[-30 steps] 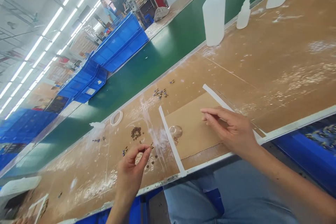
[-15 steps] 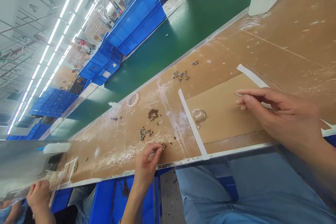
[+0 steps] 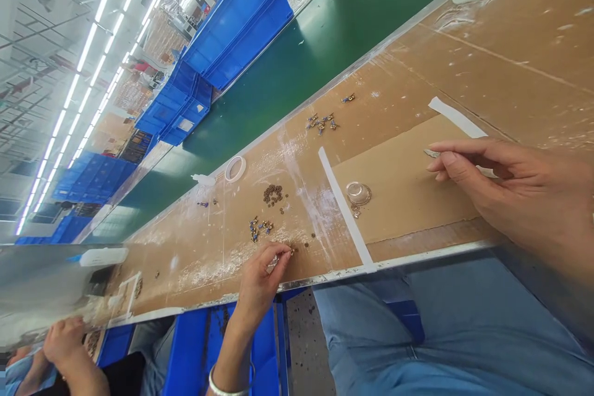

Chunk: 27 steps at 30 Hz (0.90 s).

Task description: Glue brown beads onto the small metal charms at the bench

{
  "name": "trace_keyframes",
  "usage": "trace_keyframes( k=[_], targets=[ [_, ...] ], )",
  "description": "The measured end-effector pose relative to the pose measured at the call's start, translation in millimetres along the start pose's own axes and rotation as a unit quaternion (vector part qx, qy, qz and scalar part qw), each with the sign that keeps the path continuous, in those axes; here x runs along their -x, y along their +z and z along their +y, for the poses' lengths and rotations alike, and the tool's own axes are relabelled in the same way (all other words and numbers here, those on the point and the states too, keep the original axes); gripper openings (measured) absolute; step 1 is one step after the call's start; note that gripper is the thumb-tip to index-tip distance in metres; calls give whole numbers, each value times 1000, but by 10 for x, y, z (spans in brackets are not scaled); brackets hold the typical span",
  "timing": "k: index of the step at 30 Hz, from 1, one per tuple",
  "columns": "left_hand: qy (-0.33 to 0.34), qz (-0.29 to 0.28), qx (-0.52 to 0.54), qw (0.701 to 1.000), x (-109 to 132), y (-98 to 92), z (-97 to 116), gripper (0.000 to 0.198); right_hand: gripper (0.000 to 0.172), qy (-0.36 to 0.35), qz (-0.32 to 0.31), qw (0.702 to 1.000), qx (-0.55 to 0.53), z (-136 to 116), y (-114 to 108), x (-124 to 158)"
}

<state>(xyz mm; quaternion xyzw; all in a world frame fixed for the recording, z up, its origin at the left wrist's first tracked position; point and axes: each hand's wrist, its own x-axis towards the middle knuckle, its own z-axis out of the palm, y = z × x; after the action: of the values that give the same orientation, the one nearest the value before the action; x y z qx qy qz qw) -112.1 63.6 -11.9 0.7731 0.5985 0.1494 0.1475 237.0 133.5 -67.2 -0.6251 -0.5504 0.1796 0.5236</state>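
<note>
My left hand [image 3: 262,278] is at the table's front edge, thumb and forefinger pinched together. A tiny metallic bit shows at the fingertips, too small to name. Several small dark round pieces [image 3: 273,193] lie in a pile beyond it, with a few strays near the fingers. Small brass-and-blue parts [image 3: 260,229] are grouped just past this hand. Above a cardboard sheet [image 3: 399,198] my right hand [image 3: 520,179] is closed in a pinch. Out of its fingertips sticks a thin grey pointed piece [image 3: 431,153]. A small clear cup [image 3: 358,192] stands on the sheet, tiny shiny bits beside it.
White tape strips [image 3: 346,210] border the cardboard. More brass-and-blue parts [image 3: 322,122] lie farther back. A tape roll [image 3: 235,169] and a small white bottle [image 3: 203,180] are near the green belt [image 3: 325,43]. Blue crates [image 3: 241,18] stand beyond. Another person's hand [image 3: 65,340] is at lower left.
The view has shifted slightly, so the table sits a little higher. Both hands keep their pinch; the grey piece shows more plainly at my right fingertips.
</note>
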Motion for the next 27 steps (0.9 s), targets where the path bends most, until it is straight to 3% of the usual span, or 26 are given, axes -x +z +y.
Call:
trace_keyframes(
  k=[27],
  targets=[
    [35, -23, -23, 999, -66, 21, -24, 10, 24, -3, -3, 1000, 3, -51, 3, -13]
  ],
)
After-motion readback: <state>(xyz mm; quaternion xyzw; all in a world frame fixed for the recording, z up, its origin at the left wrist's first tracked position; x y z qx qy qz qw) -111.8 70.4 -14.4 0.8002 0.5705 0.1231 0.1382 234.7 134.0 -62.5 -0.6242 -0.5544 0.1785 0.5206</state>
